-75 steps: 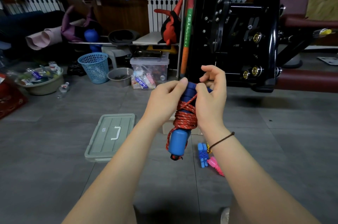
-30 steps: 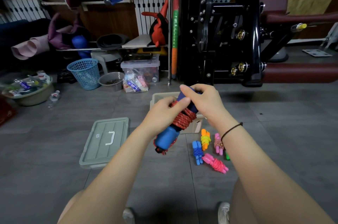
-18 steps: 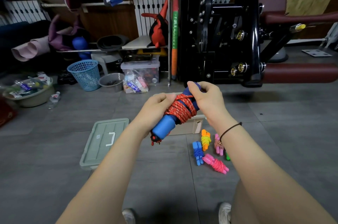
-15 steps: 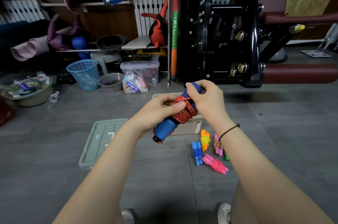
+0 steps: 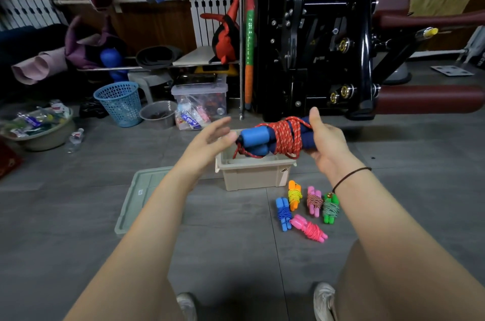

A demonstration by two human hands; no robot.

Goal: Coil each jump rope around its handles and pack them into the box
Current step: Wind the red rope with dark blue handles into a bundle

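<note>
Red jump rope [image 5: 284, 137], wound around its two blue handles [image 5: 252, 137], sits crosswise just above the centre of the frame, held over the open beige box [image 5: 252, 179] on the grey floor. My right hand [image 5: 325, 147] grips the bundle's right end, fingers curled beneath it and thumb raised. My left hand [image 5: 210, 138] is loose, fingers straight, tips just beside the handles' left ends; I cannot tell whether they touch. A pale green lid [image 5: 139, 197] lies flat to the left of the box. Below and right of the box, five small coiled ropes rest close together on the floor: a blue one [image 5: 283, 213], an orange one [image 5: 294, 194], a pink one with striped cord [image 5: 314, 200], a green one [image 5: 330, 208], and lowest a bright pink one [image 5: 311, 231].
</note>
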